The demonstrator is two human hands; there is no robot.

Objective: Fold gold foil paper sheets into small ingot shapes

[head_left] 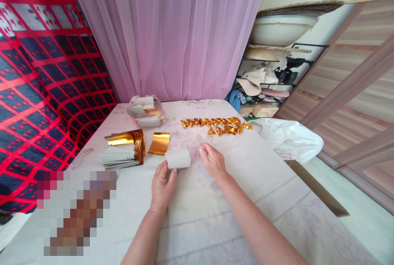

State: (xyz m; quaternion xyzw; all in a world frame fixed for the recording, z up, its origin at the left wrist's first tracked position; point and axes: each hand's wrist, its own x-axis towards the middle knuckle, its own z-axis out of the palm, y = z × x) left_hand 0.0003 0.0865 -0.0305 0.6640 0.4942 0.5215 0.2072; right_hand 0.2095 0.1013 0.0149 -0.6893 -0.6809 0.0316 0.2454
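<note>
Left grip (162, 186) pinches the curled white paper rectangle (178, 158); right hand (213, 160) rests open-fingered beside it, gold foil sheet (159, 143) just beyond.

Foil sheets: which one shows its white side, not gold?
The curled sheet pinched by the left hand, white side out. The loose sheet beside it and the stack's top sheet show gold.

Gold foil sheets (159, 143) and a far row of gold folded pieces (217, 124) lie on a pale table cloth (215, 211) with faint flowers. Far off hangs a lilac curtain (172, 31); left, a red-and-navy checked blanket (40, 92).
</note>
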